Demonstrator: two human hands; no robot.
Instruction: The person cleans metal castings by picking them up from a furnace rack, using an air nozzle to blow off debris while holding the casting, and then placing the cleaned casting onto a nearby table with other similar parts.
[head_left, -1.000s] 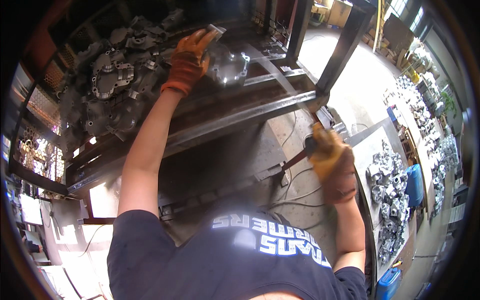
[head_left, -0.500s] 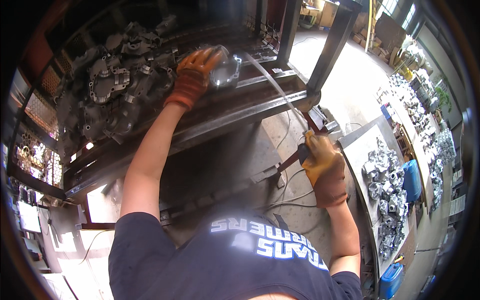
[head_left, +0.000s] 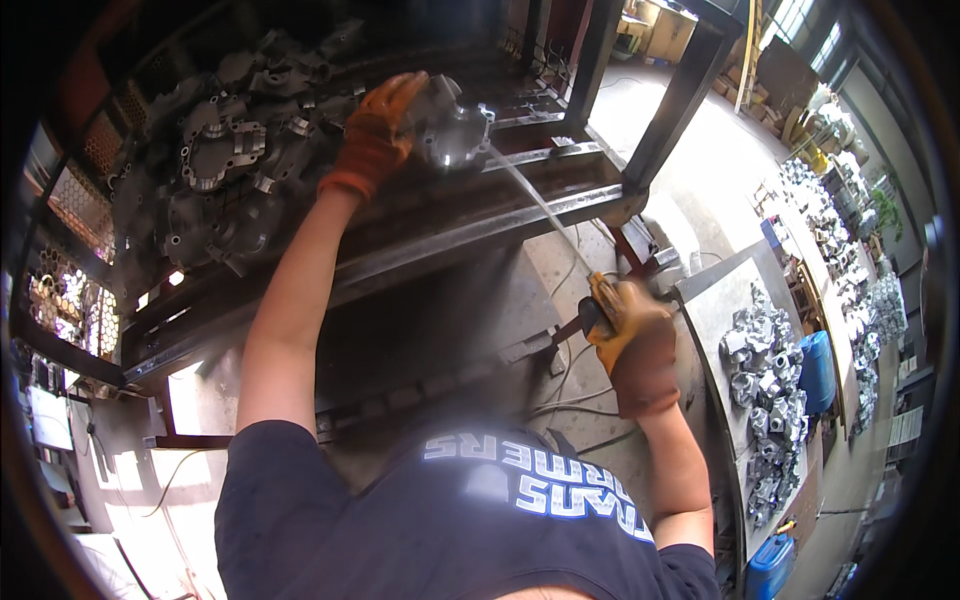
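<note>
My left hand (head_left: 375, 135), in an orange glove, is closed on the left side of a grey metal casting (head_left: 457, 138), held over a dark steel frame (head_left: 470, 222). In my right hand (head_left: 635, 340), wearing a yellow-and-brown glove, is a long thin metal bar (head_left: 538, 205). It slants up and left, and its far end meets or overlaps the casting's lower right edge; contact cannot be made out. The bar's grip is mostly hidden by my fingers. A dark rounded part (head_left: 592, 318) shows beside my right thumb.
A pile of similar castings (head_left: 225, 150) lies left of my left hand inside the frame. On the right, a table (head_left: 705, 300) bears more castings (head_left: 765, 390), with a blue jug (head_left: 817, 372) beside them. Cables (head_left: 575, 405) run over the floor below my right hand. A steel post (head_left: 680, 110) rises ahead.
My left hand and the casting have shifted slightly. My right hand has moved a little left and down, and the bar's far end has come down to the casting's lower right edge.
</note>
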